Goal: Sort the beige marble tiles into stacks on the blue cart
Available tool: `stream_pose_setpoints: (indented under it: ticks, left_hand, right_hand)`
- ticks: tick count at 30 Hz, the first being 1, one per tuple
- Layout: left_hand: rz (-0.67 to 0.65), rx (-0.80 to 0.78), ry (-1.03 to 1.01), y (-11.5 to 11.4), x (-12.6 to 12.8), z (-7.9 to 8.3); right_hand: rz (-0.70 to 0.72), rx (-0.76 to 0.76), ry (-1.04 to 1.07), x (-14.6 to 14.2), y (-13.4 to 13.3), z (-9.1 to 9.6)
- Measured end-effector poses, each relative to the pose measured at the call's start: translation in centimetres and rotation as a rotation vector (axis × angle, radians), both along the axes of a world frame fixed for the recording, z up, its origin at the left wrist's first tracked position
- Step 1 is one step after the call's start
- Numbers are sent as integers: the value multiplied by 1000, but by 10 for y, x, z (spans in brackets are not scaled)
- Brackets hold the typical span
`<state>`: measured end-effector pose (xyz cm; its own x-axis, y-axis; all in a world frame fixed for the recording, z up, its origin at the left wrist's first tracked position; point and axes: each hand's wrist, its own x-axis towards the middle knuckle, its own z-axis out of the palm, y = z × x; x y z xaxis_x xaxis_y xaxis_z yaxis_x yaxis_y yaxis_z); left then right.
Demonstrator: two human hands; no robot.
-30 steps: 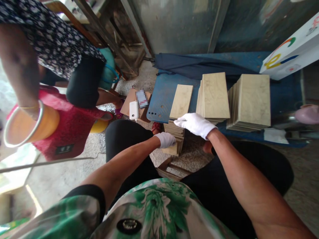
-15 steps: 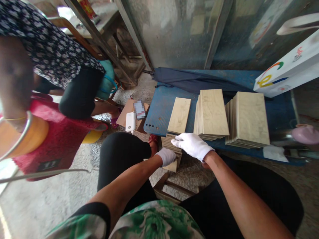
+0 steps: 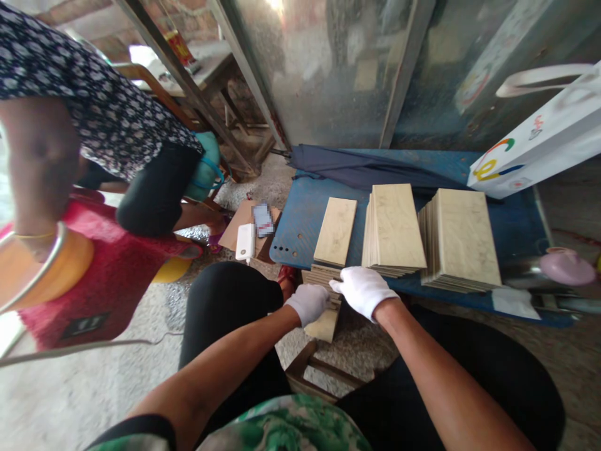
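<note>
White cloth gloves [image 3: 361,291] covered both grips. The left grip [image 3: 307,305] was closed on a stack of pale tiles [image 3: 322,274], which lay long-ways toward the person's lap. The open right grip [image 3: 362,291] lay on its right side, near the blue surface [image 3: 300,219].

beige marble-look tile stack [image 3: 325,324], edges showing, just below blue board [image 3: 300,216]

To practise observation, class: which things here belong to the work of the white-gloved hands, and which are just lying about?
In the work: left gloved hand; right gloved hand; low stack of beige tiles under them; tile stacks on the blue board.

Lying about: navy umbrella; white power bank; white printed bag.
</note>
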<state>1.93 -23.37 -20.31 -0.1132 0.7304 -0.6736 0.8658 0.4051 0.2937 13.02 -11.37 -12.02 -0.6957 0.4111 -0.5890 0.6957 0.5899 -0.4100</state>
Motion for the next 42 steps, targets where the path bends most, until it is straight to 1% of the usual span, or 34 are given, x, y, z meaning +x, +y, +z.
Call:
stream_pose_setpoints:
  ticks: [2, 4, 7, 9, 11, 14, 16, 18, 22, 27, 34, 37, 39, 42]
  left_hand:
    - [-6, -26, 47, 4, -13, 1]
    - [30, -30, 100, 13, -26, 3]
    - [188, 50, 173, 36, -41, 9]
    - [311, 121, 204, 56, -46, 11]
    - [400, 157, 219, 76, -47, 12]
    - [483, 191, 249, 102, -44, 4]
    - [526, 217, 286, 114, -39, -5]
    - [562, 203, 322, 122, -33, -14]
    - [574, 127, 322, 132, -21, -26]
    - [549, 79, 314, 141, -14, -33]
    - [535, 119, 320, 148, -16, -47]
    - [554, 97, 317, 152, -18, -52]
    - [570, 78, 334, 155, -19, -53]
    - [580, 55, 336, 159, -19, -52]
  right_hand:
    - [59, 31, -84, 1, 0, 2]
    - [104, 18, -118, 1, 0, 4]
    - [120, -8, -117, -1, -4, 5]
    - [113, -17, -122, -1, -7, 3]
    - [115, -18, -123, -2, -10, 0]
    - [103, 8, -99, -2, -13, -2]
    - [77, 24, -79, -2, -14, -1]
    - [50, 21, -69, -4, -15, 2]
    - [30, 12, -84, -7, -17, 6]
    - [23, 64, -104, -11, -23, 8]
    - [29, -39, -128, -16, -14, 13]
    - [67, -73, -102, -17, -10, 14]
    - [94, -75, -89, -17, -9, 14]
    - [98, -83, -82, -17, -7, 14]
